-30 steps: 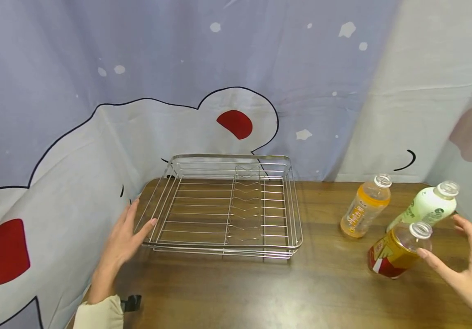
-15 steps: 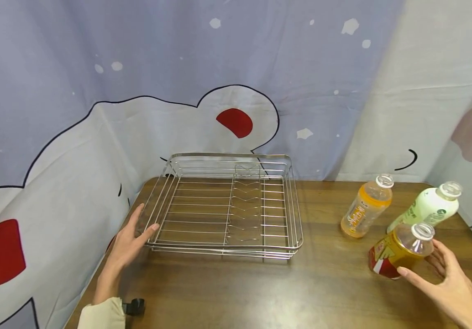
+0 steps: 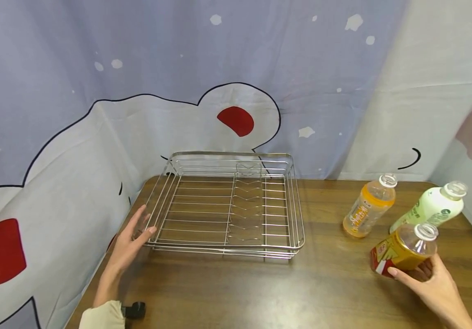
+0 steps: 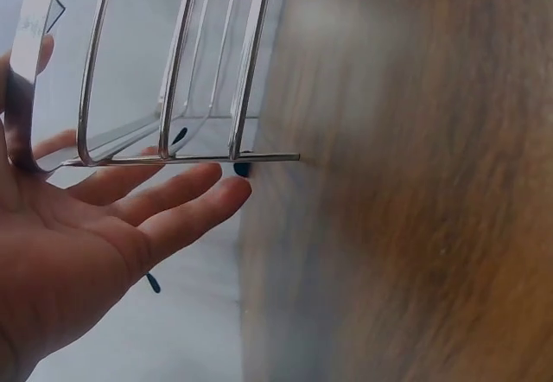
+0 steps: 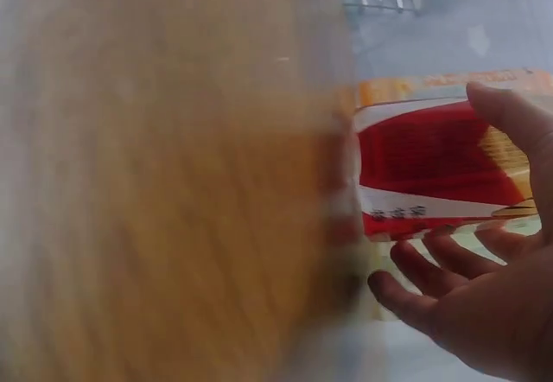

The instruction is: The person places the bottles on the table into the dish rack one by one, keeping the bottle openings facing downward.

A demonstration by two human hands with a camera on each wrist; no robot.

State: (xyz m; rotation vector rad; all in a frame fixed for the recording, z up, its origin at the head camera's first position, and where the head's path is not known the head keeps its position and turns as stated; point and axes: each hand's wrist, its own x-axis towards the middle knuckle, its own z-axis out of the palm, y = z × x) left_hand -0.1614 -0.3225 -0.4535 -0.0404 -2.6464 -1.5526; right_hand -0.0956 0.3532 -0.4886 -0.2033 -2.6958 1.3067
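My right hand (image 3: 437,285) is round a clear plastic bottle (image 3: 404,256) with a red and yellow label, standing on the table at the right. Its thumb lies over the near side. The fingers curl along the opposite side, as the right wrist view shows on the label (image 5: 423,157). Behind stand a clear bottle (image 3: 369,208) with an orange label and a pale green bottle (image 3: 433,205), all without caps. At the wire dish rack's (image 3: 222,249) front left corner, my left hand (image 3: 127,244) rests with fingers fairly straight along the outside, thumb at the rim.
The brown wooden table (image 3: 260,297) runs up to a printed curtain (image 3: 158,128) at the back and left. A row of bent wire dividers (image 3: 246,210) stands inside the rack. A black strap piece (image 3: 135,310) sits at the left cuff.
My right hand has come in from the right and lower, its fingers now round the red and yellow bottle. The left hand has hardly moved; rack and bottles stand as before.
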